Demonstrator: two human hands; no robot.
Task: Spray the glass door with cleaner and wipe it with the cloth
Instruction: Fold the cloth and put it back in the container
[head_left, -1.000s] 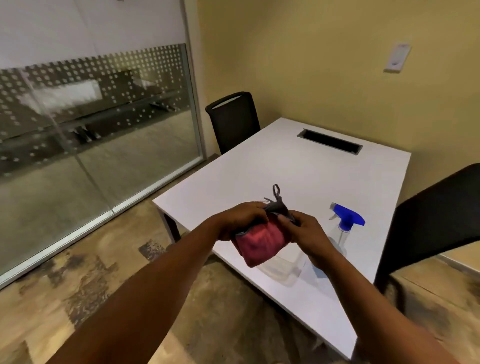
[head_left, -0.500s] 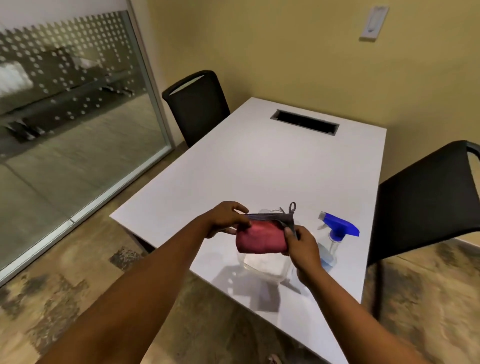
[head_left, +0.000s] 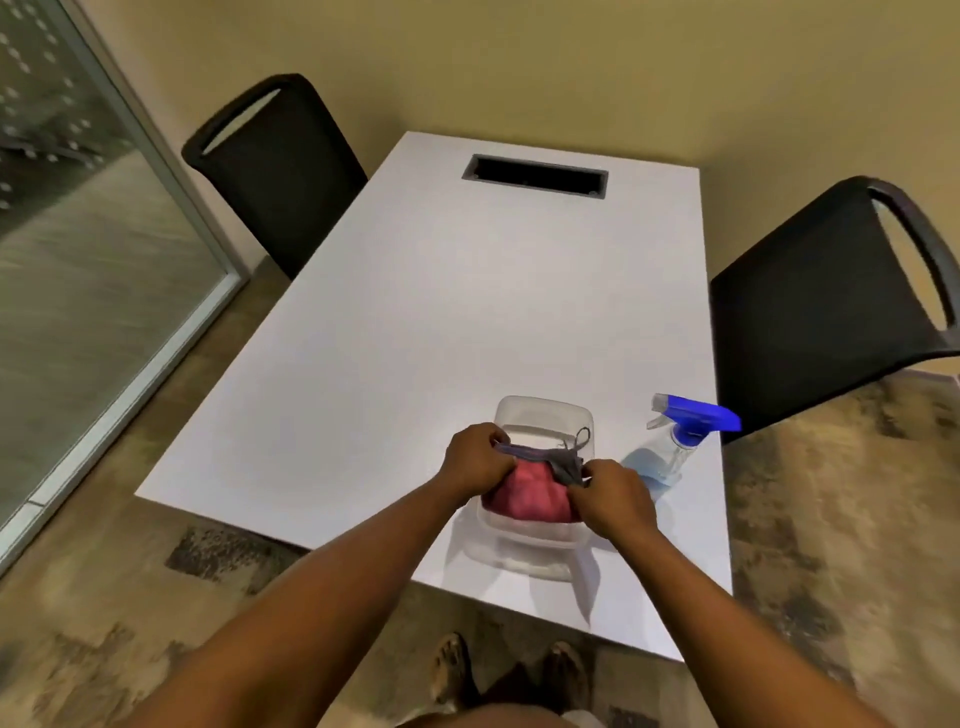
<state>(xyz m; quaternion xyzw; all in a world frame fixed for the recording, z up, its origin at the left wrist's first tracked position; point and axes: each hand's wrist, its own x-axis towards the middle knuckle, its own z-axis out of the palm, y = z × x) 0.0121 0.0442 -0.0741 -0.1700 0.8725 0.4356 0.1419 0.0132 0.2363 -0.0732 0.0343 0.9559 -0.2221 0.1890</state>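
Both hands grip the red cloth (head_left: 524, 499) by its grey edge, left hand (head_left: 475, 462) pinching the left end, right hand (head_left: 610, 499) the right end, holding it low in a clear plastic tub (head_left: 540, 415) on the white table (head_left: 467, 312). Spray bottle (head_left: 675, 441) with blue trigger stands just right of the tub, untouched. Glass door (head_left: 78, 260) at far left, well apart; black chairs on both sides.

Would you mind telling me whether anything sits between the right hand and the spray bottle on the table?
Nothing visible does. The right hand pinches the cloth over the clear tub, and the spray bottle stands just to its right on the table, with only bare tabletop between them.
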